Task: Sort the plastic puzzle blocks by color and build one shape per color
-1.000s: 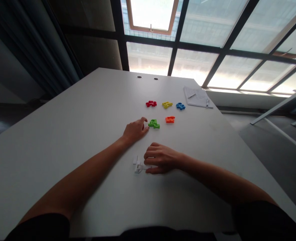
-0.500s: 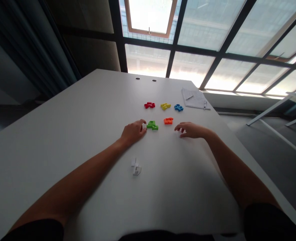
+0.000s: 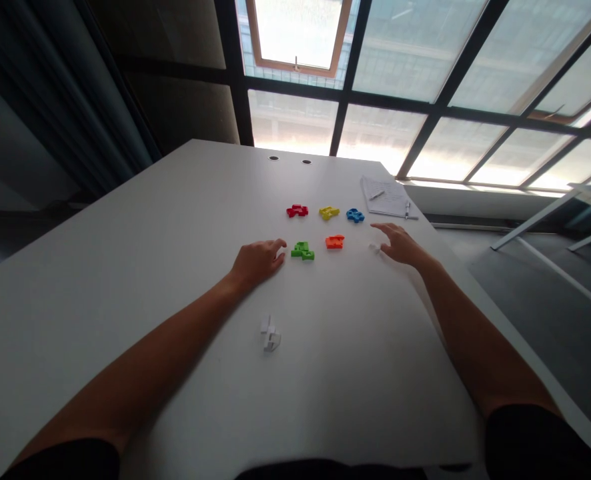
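Note:
My left hand (image 3: 259, 260) rests on the table just left of a green plastic toy piece (image 3: 302, 251), its thumb and forefinger apart and holding nothing. Over on the right, my right hand (image 3: 399, 244) has its fingers spread, also with nothing in its grasp. A small white piece (image 3: 374, 249) lies by its thumb; whether they touch I cannot tell. Between the hands sits an orange piece (image 3: 334, 242). Behind is a row of a red piece (image 3: 297, 211), a yellow piece (image 3: 329, 213) and a blue piece (image 3: 355, 215).
Closer to me, a white and clear plastic piece (image 3: 271, 338) lies on the white table (image 3: 215, 413). Paper sheets (image 3: 393, 200) with a pen (image 3: 377, 195) and another pen (image 3: 407, 209) are at the back right. Windows stand beyond the table.
My right hand has moved right and slightly away from me, its fingers spreading. The small white piece now shows farther right. My left hand has drawn a little left from the green piece.

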`<act>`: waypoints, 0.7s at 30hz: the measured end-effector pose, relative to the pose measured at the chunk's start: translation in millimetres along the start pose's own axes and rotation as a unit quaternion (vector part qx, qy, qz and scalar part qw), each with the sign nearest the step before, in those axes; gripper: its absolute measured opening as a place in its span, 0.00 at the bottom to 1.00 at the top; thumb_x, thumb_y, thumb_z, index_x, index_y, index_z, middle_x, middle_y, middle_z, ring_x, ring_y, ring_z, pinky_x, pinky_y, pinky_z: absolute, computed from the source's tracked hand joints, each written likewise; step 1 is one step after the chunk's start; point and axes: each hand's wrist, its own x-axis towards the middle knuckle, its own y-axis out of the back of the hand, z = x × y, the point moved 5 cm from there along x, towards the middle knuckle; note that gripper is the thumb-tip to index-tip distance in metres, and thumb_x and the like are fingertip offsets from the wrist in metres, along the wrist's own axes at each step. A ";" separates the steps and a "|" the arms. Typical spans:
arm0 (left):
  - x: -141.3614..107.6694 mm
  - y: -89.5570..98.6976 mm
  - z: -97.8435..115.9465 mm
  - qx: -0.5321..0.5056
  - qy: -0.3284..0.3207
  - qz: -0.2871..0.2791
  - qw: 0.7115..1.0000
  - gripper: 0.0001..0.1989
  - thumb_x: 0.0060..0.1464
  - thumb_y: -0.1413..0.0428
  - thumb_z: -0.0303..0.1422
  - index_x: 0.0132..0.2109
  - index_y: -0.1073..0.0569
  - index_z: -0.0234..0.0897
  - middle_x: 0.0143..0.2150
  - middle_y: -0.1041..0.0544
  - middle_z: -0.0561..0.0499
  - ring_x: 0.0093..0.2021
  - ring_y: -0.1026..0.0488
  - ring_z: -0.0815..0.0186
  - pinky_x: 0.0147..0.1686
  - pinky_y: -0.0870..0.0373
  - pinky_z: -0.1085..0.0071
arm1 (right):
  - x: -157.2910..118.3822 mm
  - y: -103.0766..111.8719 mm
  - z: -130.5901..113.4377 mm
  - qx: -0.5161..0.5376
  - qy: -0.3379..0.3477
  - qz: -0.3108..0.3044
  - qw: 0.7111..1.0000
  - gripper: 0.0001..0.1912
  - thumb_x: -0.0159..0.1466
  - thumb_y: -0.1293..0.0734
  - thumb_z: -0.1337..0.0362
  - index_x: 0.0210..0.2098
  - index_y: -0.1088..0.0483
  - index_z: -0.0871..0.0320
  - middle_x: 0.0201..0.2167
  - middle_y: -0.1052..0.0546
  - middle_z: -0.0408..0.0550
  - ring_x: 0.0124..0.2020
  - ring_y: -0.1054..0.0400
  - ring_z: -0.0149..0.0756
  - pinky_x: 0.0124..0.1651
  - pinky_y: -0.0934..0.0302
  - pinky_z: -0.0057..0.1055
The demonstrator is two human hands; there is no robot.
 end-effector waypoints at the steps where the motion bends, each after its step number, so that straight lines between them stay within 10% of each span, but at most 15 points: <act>1: 0.0 2.2 -7.9 0.019 0.004 0.000 1.000 0.17 0.67 0.49 0.41 0.57 0.22 0.45 0.41 0.16 0.47 0.42 0.19 0.55 0.38 0.31 0.65 | 0.4 -0.2 3.1 -0.009 -0.021 0.010 1.000 0.30 0.66 0.33 0.66 0.67 0.31 0.60 0.62 0.24 0.62 0.60 0.28 0.53 0.65 0.35 0.50; 6: 0.3 5.7 -45.4 0.038 0.082 -0.005 0.996 0.17 0.65 0.49 0.43 0.53 0.21 0.46 0.40 0.16 0.47 0.40 0.19 0.54 0.39 0.31 0.65 | 0.8 -11.4 8.0 -0.027 -0.094 -0.037 0.995 0.17 0.68 0.29 0.56 0.51 0.21 0.60 0.42 0.17 0.56 0.43 0.22 0.46 0.52 0.29 0.40; 16: 1.3 2.7 -45.0 0.024 0.075 -0.011 0.997 0.17 0.66 0.50 0.42 0.54 0.21 0.48 0.42 0.15 0.49 0.42 0.19 0.56 0.41 0.29 0.66 | 2.7 -8.7 -4.5 0.037 -0.022 0.015 0.999 0.23 0.67 0.35 0.72 0.60 0.23 0.60 0.58 0.20 0.58 0.46 0.21 0.42 0.56 0.29 0.39; 21: 1.3 3.7 -45.2 0.024 0.072 -0.012 0.997 0.16 0.66 0.50 0.41 0.54 0.22 0.47 0.43 0.15 0.49 0.42 0.19 0.56 0.40 0.29 0.67 | 1.2 -9.0 -3.2 -0.001 -0.075 -0.024 0.997 0.16 0.68 0.34 0.67 0.52 0.20 0.61 0.48 0.16 0.57 0.41 0.21 0.43 0.56 0.29 0.39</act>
